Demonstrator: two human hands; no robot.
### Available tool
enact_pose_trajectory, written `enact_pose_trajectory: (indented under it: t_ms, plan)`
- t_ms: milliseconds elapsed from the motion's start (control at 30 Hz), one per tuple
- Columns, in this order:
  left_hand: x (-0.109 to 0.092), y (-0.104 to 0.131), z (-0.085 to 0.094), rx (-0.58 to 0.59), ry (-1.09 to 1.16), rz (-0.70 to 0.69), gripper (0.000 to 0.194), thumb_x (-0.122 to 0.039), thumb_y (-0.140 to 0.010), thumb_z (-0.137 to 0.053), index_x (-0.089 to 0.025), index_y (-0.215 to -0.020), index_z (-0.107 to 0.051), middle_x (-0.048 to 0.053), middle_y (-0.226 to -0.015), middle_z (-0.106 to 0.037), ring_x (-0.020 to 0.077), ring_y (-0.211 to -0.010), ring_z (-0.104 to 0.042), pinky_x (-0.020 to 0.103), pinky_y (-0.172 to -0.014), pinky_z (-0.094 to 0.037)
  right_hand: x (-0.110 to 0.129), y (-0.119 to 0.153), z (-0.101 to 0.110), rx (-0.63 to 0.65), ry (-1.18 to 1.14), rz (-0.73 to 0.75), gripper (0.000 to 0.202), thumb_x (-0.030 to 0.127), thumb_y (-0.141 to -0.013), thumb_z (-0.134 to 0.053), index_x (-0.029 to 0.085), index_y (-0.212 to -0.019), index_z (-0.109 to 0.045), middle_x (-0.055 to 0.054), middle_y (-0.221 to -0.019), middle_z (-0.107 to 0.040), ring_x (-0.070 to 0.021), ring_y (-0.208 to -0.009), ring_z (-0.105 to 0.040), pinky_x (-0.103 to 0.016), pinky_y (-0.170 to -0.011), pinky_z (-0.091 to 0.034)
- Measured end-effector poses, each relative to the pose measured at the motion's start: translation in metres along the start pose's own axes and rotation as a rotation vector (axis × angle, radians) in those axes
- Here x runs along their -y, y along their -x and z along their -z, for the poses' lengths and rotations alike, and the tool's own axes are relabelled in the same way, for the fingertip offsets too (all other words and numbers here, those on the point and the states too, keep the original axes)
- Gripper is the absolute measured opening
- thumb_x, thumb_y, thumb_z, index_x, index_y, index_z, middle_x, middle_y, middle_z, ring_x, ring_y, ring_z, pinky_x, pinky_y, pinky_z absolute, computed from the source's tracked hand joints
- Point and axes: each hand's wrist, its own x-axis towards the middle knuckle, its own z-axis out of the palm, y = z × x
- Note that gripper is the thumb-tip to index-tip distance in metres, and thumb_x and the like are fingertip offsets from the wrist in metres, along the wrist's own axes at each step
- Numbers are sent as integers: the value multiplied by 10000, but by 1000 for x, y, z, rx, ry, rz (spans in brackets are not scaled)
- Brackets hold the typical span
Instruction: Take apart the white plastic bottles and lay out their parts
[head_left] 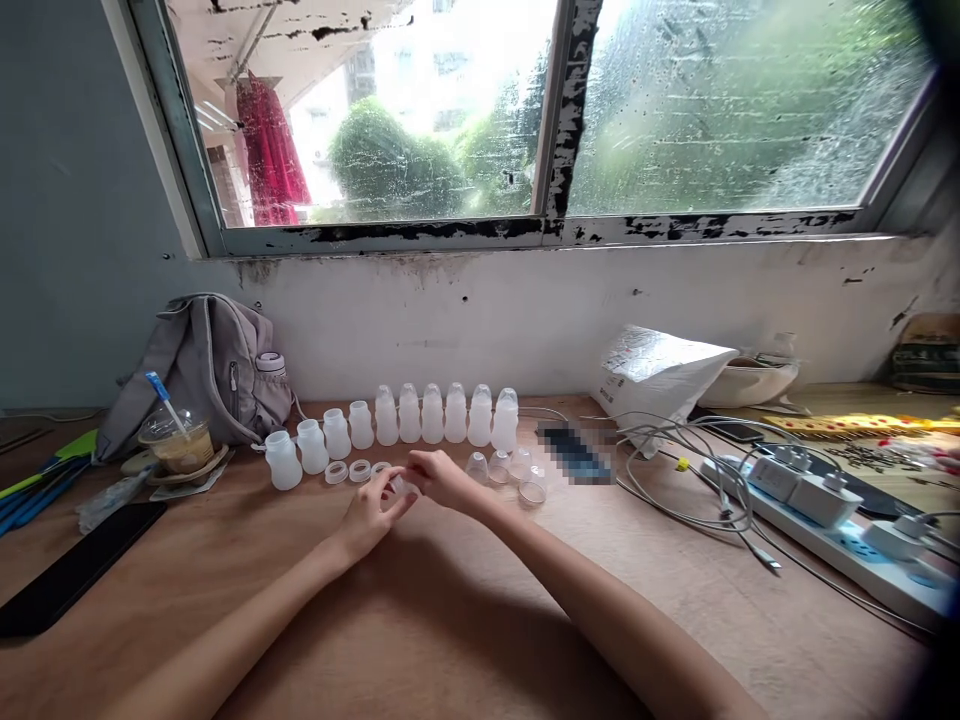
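Note:
My left hand [369, 518] and my right hand [436, 478] meet above the table, fingers closed around a small whitish, translucent piece [401, 487] that they mostly hide. Just left of them lie white rings [336, 472], one partly behind my left fingers. To the right, several clear caps [532, 488] rest on the wood. Behind stands a row of frosted bottles: those at the left are open-topped [283, 462], while those at the centre and right [455, 413] have domed tops.
The wooden table [420, 640] holds a grey backpack [217, 370], a drink cup [180, 445] and a black phone-like slab [79, 568] at left. On the right are a white bag [660, 375], looped cables [675, 500] and a power strip [832, 530].

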Motion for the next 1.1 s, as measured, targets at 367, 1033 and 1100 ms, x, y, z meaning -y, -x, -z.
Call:
enact_pose_trajectory:
  t_ms: [367, 1033, 1100]
  plan:
    - [21, 13, 27, 144, -300, -179, 239, -355, -646, -580, -205, -825, -528, 49, -814, -572, 210, -786, -526, 306, -711, -411, 8, 24, -56, 110, 361, 304, 275, 87, -749, -419, 149, -1013, -465, -68, -885, -568, -153, -694, -529, -224, -570, -369]
    - [73, 9, 78, 133, -563, -178, 237, -373, -743, -472, -202, -897, -530, 49, -931, -557, 211, -875, -514, 319, -764, -411, -18, 19, -51, -88, 354, -90, 242, 293, -818, -429, 150, -1012, -449, -81, -914, -572, -191, -900, -499, -267, -760, -353]
    - [78, 8, 78, 109, -591, -196, 255, -371, -744, -479, -201, -930, -519, 50, -974, -540, 211, -901, -505, 325, -783, -406, -20, 19, -52, -110, 354, -104, 244, 297, -815, -437, 152, -1011, -440, -81, -925, -574, -193, -900, -500, -265, -753, -355]
